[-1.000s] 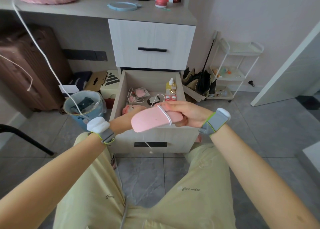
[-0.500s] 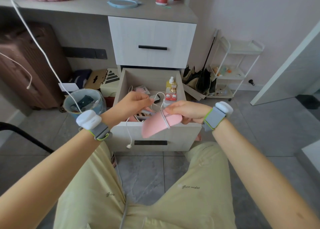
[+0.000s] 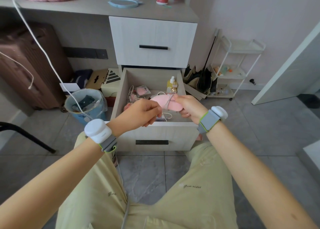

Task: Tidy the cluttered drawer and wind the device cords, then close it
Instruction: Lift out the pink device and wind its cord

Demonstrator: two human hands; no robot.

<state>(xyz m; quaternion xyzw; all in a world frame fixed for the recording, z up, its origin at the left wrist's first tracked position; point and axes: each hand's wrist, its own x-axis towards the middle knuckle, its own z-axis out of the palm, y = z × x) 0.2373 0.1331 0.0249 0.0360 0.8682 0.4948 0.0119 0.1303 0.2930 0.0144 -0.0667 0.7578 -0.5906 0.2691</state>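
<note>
The lower drawer [image 3: 152, 131] stands pulled out in front of me. Over its front part my right hand [image 3: 188, 106] grips a flat pink device [image 3: 164, 102] with a white cord [image 3: 168, 99] wrapped across it. My left hand [image 3: 140, 113] pinches the loose end of that cord just left of the device, and a small loop of it hangs below the hands. Inside the drawer lie a yellow bottle [image 3: 172, 85], pink packets [image 3: 142, 91] and more white cables [image 3: 131, 96].
A closed upper drawer [image 3: 153, 41] sits above. Left of the cabinet stand a lined bin [image 3: 86, 104], cardboard boxes [image 3: 97, 78] and a brown suitcase [image 3: 31, 65]. A long white cable [image 3: 43, 50] hangs from the desk. A white trolley [image 3: 232, 69] and folded umbrella [image 3: 202, 79] stand at the right.
The cord has been drawn further round the pink device; its dangling end is now shorter. Both hands have moved up and back over the drawer, and the left hand has closed in beside the device.
</note>
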